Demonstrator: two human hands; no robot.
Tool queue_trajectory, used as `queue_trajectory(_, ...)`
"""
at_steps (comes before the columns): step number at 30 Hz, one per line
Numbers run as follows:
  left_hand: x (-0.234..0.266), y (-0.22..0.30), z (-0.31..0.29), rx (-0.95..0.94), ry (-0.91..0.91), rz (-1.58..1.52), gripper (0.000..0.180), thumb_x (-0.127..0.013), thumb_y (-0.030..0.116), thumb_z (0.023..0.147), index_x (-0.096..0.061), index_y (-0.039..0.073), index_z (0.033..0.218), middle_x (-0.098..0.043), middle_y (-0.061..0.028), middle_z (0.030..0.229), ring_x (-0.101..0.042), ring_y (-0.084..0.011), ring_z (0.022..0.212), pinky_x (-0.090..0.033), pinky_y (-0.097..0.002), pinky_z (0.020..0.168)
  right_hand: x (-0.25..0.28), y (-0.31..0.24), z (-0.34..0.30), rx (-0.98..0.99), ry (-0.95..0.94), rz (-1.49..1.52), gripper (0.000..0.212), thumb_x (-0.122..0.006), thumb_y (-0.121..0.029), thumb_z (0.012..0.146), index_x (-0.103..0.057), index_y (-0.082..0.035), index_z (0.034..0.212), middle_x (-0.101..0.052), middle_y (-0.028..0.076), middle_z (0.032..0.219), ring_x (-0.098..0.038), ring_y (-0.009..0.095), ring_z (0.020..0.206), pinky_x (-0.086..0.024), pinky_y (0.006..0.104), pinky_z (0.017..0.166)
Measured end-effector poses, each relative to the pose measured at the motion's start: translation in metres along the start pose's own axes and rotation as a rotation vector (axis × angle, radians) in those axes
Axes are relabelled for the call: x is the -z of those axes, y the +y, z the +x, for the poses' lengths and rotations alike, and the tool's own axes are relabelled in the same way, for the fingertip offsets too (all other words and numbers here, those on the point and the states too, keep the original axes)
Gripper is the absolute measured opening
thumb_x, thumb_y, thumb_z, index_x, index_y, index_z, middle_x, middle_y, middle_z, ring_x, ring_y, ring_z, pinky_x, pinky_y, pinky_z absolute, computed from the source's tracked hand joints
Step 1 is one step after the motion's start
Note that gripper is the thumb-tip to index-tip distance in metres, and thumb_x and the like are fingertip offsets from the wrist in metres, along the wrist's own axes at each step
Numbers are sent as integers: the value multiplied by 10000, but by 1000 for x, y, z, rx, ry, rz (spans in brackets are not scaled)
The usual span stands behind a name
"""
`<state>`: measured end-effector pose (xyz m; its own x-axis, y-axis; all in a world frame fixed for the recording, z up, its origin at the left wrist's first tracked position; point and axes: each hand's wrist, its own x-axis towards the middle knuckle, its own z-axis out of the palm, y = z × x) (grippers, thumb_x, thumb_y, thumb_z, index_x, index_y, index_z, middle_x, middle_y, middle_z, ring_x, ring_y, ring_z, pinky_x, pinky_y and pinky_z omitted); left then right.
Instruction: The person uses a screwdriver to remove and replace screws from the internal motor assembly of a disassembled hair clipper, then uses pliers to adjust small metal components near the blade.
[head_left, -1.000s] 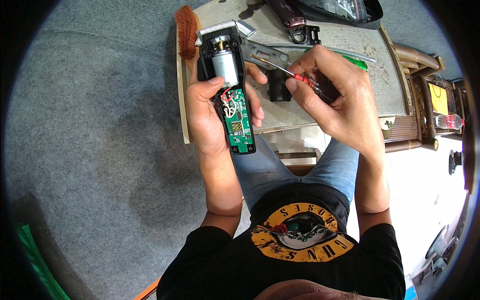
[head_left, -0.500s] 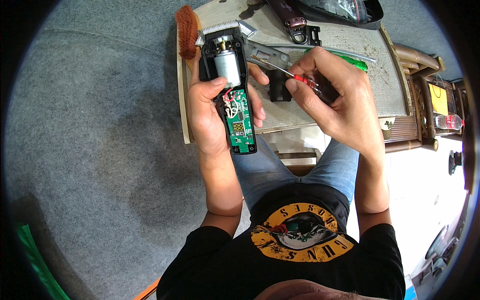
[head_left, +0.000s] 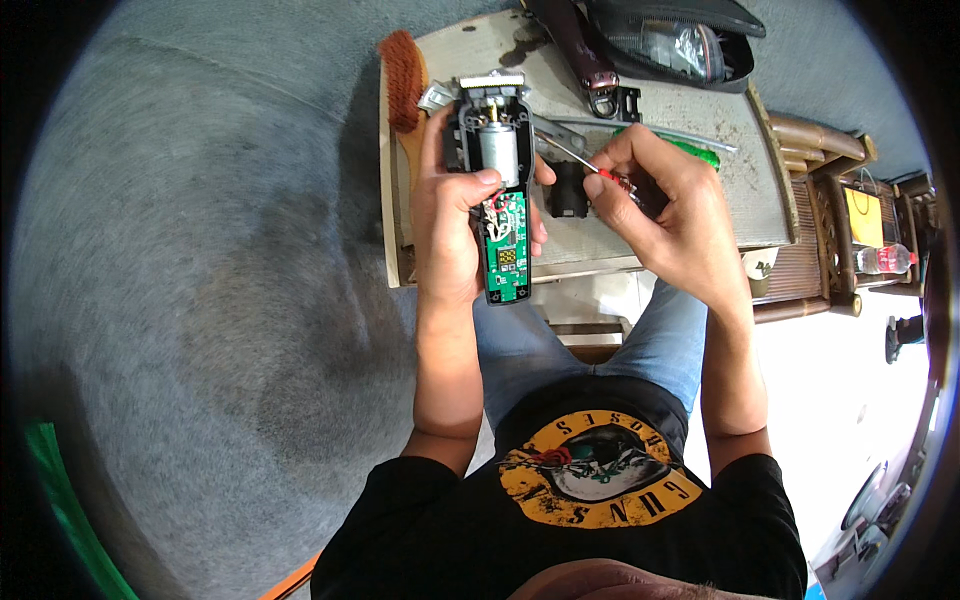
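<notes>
My left hand [head_left: 449, 222] wraps round an opened hair clipper [head_left: 499, 152], its thumb pressed at the lower end of the silver motor. The clipper stands blade end away from me, with its green circuit board [head_left: 507, 245] and red and white wires bared. In my right hand [head_left: 672, 205], a screwdriver [head_left: 607, 176] with a red and dark handle is pinched between thumb and fingers. Its thin shaft points up and left toward the clipper, apart from it. A black cylindrical part [head_left: 569, 190] lies on the table between my hands, and a grey piece [head_left: 560, 137] lies behind the shaft.
On the small table [head_left: 745, 190] are a brush [head_left: 404, 85] at the left, a dark red clipper body [head_left: 580, 50], an open black case [head_left: 735, 62] and a green-handled tool [head_left: 697, 150]. To the right stands bamboo furniture [head_left: 800, 265] with a plastic bottle [head_left: 885, 260].
The clipper has tipped so its blade end shows more edge-on. In the picture, clipper, left hand and table have shifted right and the view has turned a little. Both hands keep their hold.
</notes>
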<state>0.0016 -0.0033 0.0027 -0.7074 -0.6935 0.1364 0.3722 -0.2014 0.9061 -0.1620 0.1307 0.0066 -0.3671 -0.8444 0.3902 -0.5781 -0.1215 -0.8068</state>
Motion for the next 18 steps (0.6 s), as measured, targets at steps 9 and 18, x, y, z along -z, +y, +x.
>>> queue_trajectory(9,7,-9,2,52,-34,-63,558,-475,210,939,-346,20,1448,-697,-274,920,-670,-243,522,-570,-343,437,0,6,0,-102,37,19,154,-717,-154,956,-666,-8,963,-651,66,729,-587,126,638,-459,299,584)
queue_trajectory(18,11,-11,3,130,-36,-139,406,-385,334,1055,-386,44,1339,-688,-275,889,-625,-237,462,-533,-334,396,2,9,0,-109,58,-2,167,-720,-157,953,-673,3,963,-644,69,738,-574,124,649,-449,299,573)
